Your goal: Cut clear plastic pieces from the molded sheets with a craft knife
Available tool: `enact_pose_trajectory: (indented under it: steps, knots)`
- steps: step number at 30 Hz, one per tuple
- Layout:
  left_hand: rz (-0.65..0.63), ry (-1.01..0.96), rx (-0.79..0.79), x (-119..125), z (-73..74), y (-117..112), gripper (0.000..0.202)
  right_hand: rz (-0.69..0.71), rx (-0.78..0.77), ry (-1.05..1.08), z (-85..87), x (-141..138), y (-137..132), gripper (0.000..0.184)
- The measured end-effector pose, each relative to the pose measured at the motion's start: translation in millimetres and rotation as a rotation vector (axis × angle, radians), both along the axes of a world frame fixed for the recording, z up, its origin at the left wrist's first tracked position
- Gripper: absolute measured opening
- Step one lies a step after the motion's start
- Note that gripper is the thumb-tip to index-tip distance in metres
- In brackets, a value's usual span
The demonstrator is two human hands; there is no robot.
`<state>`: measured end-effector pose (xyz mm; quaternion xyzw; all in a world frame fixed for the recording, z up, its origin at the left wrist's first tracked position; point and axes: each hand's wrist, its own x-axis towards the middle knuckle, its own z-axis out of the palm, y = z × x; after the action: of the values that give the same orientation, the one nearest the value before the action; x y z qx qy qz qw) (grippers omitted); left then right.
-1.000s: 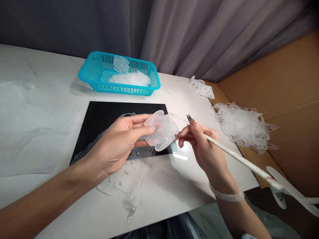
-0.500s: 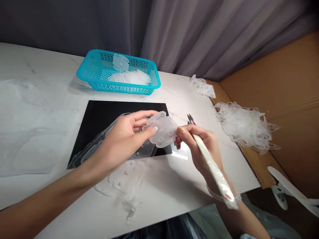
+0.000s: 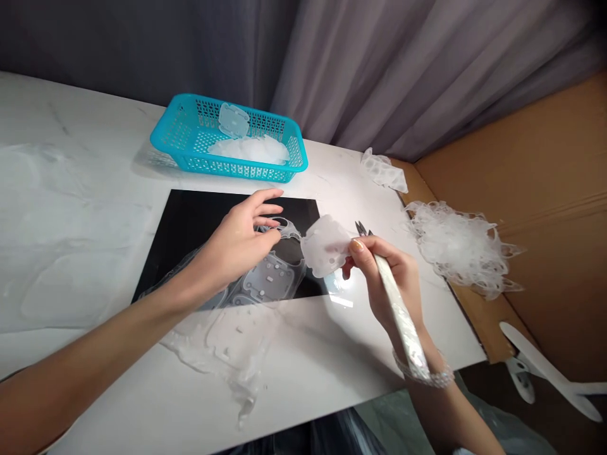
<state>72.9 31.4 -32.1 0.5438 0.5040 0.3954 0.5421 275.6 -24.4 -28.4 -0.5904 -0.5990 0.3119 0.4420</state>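
Note:
My right hand (image 3: 389, 272) pinches a translucent plastic plate (image 3: 325, 248) with notched edges and small holes between thumb and fingertips. The same hand also keeps a pair of scissors or nippers (image 3: 398, 316) with pale wrapped handles; the dark tips point away from me past the knuckles. My left hand (image 3: 249, 237) is open, fingers apart, and holds nothing. It hovers over a clear molded plastic sheet (image 3: 272, 276) that has several similar plate shapes and a gap at its far end. My left forearm hides part of the sheet.
A blue basket (image 3: 227, 165) with several translucent plates stands at the back. A black mat (image 3: 190, 218) lies under the sheet. Stringy plastic scraps (image 3: 465, 246) are heaped at right by a cardboard wall (image 3: 545, 164). Clear sheets (image 3: 71, 253) lie at left.
My left hand has let go of the plate and moved back to the left with its fingers spread. The plate stays in my right hand, now tilted and slightly farther right.

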Motion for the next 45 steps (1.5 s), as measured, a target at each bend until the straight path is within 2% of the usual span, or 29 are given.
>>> enact_pose_trajectory:
  steps: [3, 8, 12, 15, 18, 21, 24, 28, 37, 45]
  knots:
    - [-0.039, -0.063, -0.094, -0.4, -2.0, -0.5, 0.053, 0.009, -0.006, 0.05, -1.2, 3.3, -0.2, 0.029]
    - [-0.32, -0.34, -0.412, 3.3, -1.4, -7.4, 0.045, 0.043, -0.007, 0.135, -3.3, 3.2, -2.0, 0.021]
    - [-0.383, -0.425, -0.45, 2.8, 2.8, -9.4, 0.028, 0.044, -0.014, 0.006, 1.2, 4.3, -2.8, 0.021]
    - [-0.381, -0.401, -0.437, 3.3, 9.2, -12.3, 0.022, -0.076, 0.105, -0.14, 6.0, 4.1, -7.8, 0.018]
    - [-0.326, -0.342, -0.407, 6.3, 15.1, -17.8, 0.019, -0.207, 0.352, -0.288, 8.4, 0.1, -18.7, 0.008]
    - [-0.269, -0.286, -0.372, 10.4, 17.8, -23.6, 0.019, -0.157, 0.488, -0.433, 7.4, -7.1, -29.1, 0.021]
    - [-0.272, -0.281, -0.319, 13.5, 18.5, -28.4, 0.016, -0.066, 0.476, -0.489, 5.0, -13.6, -32.1, 0.027]
    - [-0.302, -0.318, -0.298, 14.6, 19.7, -32.9, 0.016, -0.061, 0.472, -0.485, 4.7, -17.0, -28.4, 0.02]
    - [-0.298, -0.317, -0.33, 13.7, 20.4, -34.0, 0.018, -0.012, 0.51, -0.525, 4.8, -16.3, -26.8, 0.021]
    - [-0.264, -0.279, -0.333, 11.6, 19.6, -29.9, 0.02, -0.073, 0.451, -0.393, 11.1, -4.9, -26.1, 0.009]
